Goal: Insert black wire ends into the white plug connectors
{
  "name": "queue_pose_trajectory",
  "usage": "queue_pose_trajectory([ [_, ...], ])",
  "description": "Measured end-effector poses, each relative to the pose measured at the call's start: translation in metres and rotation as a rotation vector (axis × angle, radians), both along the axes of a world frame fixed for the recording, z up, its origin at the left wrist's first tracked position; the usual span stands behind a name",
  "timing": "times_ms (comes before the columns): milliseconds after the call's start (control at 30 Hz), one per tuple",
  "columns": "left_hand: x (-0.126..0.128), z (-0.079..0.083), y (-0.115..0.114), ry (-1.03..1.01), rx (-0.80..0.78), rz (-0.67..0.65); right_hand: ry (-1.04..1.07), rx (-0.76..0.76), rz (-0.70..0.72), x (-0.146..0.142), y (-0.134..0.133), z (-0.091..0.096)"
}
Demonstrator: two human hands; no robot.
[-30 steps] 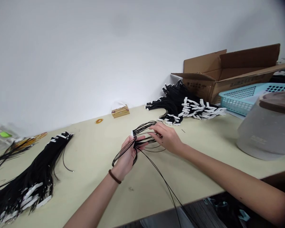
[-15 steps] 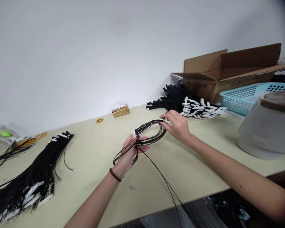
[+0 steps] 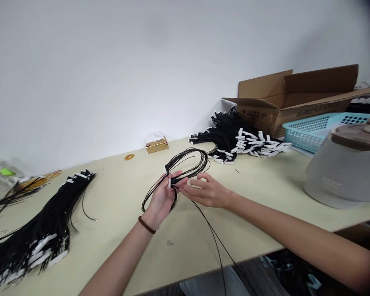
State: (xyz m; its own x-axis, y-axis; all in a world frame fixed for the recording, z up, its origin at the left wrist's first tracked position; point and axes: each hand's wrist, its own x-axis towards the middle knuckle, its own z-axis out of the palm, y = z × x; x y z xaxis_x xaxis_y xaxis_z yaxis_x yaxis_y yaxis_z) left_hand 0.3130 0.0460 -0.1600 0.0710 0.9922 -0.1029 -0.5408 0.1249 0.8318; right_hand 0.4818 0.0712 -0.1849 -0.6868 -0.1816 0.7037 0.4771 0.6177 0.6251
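My left hand (image 3: pixel 162 198), a brown band on its wrist, is closed round a bundle of thin black wires (image 3: pixel 189 161) looped above it. The loop arcs up and right from my fist, and a white connector (image 3: pixel 169 181) shows at my fingertips. My right hand (image 3: pixel 205 190) sits just right of the left one, palm partly up, fingers curled toward the same connector and touching the wires. Two loose wire strands (image 3: pixel 215 240) trail from the hands down over the beige table (image 3: pixel 265 197) edge.
A long heap of black wire harnesses (image 3: pixel 40 230) lies at left, another pile with white connectors (image 3: pixel 240 139) at the back right. Behind it stand an open cardboard box (image 3: pixel 296 98), a blue basket (image 3: pixel 314 127) and a grey lidded container (image 3: pixel 345 168). A small gold box (image 3: pixel 156 145) sits by the wall.
My right hand drew back from the far pile to the left hand, bringing the wire end round. The loop now stands taller above my left fist.
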Motion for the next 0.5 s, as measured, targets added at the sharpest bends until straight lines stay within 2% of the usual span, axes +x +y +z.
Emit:
queue_pose_trajectory([
  [233,0.003,-0.005,-0.001,-0.015,0.010,0.005,-0.022,-0.099,0.046,0.000,0.006,-0.008],
  [300,0.004,-0.005,-0.001,-0.015,0.023,0.008,0.012,-0.173,0.092,-0.002,0.007,-0.008],
  [367,0.005,-0.005,0.000,-0.010,0.029,0.023,0.111,-0.345,0.185,-0.005,0.005,-0.007],
  [500,0.004,-0.003,0.000,0.005,0.029,0.085,0.358,-0.869,0.385,-0.010,-0.003,0.000],
])
